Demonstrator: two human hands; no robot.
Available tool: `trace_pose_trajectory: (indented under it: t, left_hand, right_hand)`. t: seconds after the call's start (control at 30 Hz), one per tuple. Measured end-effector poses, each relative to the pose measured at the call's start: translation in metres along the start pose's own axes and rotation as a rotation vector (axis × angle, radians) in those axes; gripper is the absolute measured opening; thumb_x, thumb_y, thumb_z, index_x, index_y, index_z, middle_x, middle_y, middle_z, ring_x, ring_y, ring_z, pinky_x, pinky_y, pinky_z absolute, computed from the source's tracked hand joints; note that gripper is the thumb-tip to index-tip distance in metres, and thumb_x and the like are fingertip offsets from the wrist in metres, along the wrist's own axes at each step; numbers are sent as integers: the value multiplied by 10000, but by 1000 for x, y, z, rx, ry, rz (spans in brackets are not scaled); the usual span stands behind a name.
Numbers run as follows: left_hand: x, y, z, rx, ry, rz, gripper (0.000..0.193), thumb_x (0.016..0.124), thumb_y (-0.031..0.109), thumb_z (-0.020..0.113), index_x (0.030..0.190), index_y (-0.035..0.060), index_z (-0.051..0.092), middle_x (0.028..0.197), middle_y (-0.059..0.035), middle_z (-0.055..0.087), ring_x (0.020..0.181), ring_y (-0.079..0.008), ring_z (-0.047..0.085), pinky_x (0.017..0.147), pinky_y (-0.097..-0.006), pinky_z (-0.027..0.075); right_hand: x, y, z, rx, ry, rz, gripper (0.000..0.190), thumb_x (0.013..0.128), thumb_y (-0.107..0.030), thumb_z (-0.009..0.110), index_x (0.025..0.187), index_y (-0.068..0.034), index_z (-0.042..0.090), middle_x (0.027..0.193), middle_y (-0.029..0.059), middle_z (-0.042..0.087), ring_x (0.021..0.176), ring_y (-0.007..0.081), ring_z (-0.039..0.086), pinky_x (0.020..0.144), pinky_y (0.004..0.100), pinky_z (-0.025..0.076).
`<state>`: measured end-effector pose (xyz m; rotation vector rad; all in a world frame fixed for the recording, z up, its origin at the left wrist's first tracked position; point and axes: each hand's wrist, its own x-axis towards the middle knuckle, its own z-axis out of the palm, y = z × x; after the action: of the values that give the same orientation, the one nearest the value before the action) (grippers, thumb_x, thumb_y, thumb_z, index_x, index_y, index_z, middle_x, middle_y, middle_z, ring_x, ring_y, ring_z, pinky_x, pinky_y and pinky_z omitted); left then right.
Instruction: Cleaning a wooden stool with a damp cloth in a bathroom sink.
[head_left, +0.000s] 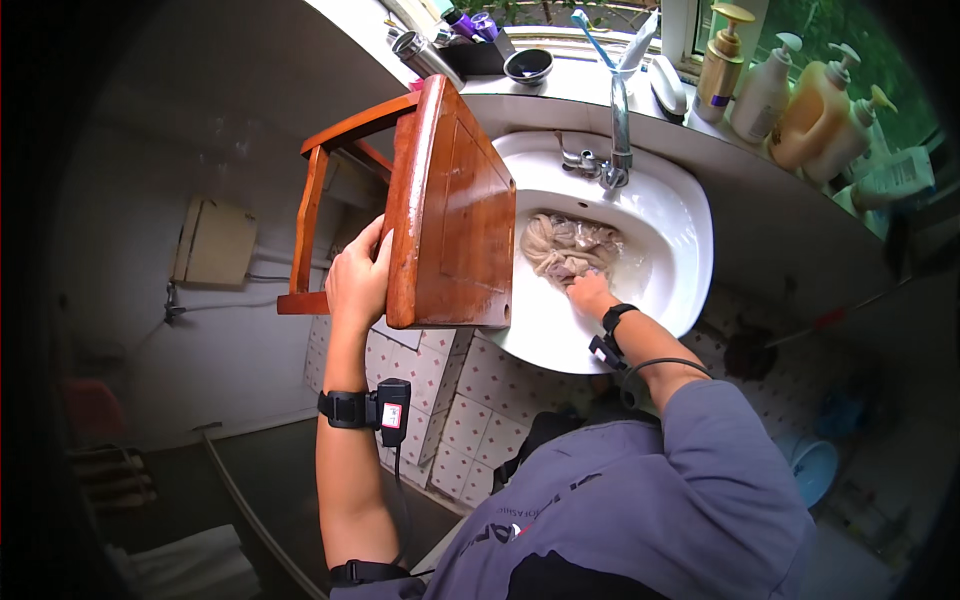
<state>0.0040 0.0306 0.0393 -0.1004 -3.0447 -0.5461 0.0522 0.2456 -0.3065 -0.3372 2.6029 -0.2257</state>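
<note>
A brown varnished wooden stool (472, 240) is tipped on its side at the left of a white washbasin (694, 247). Its seat faces the basin and its legs point left. My left hand (360, 274) grips the seat's edge from the left, thumb uppermost; some fingers are hidden behind the wood. In the basin bowl lies a bunched, wet beige cloth (559, 244) in shallow water. Curled fingers of my right hand (591, 292) clutch the near side of the cloth, fingertips hidden in the folds.
A chrome faucet (619, 135) rises behind the bowl. Along the windowsill stand several pump bottles (765, 90), a toothbrush cup (626, 71), a brush (667, 86), a dark bowl (529, 66) and a steel flask (424, 56). A blue basin (814, 472) sits low at right.
</note>
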Motion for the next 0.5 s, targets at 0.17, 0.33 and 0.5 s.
trace_pose_trajectory:
  t: [0.17,0.33,0.5]
  left_hand:
    - [2,-2,2,-14,2,25,391,886,409,507,1192,191,615,934,-118,682,852,-286,642,746,-339,474]
    - [5,-1,4,-22,1,44,392,885,391,523,1188,162,619,944,-119,686,855,-267,649,755,-321,474]
    - [3,-12,2,-81,7,26,366,889,340,537,1182,137,623,948,-120,687,863,-250,654,770,-319,474]
  right_hand:
    - [6,0,7,64,-3,129,238,878,-198,512,1017,-142,697,1061,57,678,990,265,621,945,512,345]
    - [10,-12,-25,1301,-19,-127,232,813,-134,629,1020,-42,676,868,22,651,780,96,576,712,239,443]
    - [-41,-75,-108,1696,590,-625,292,845,-15,590,1133,-22,637,994,56,626,917,129,566,852,244,433]
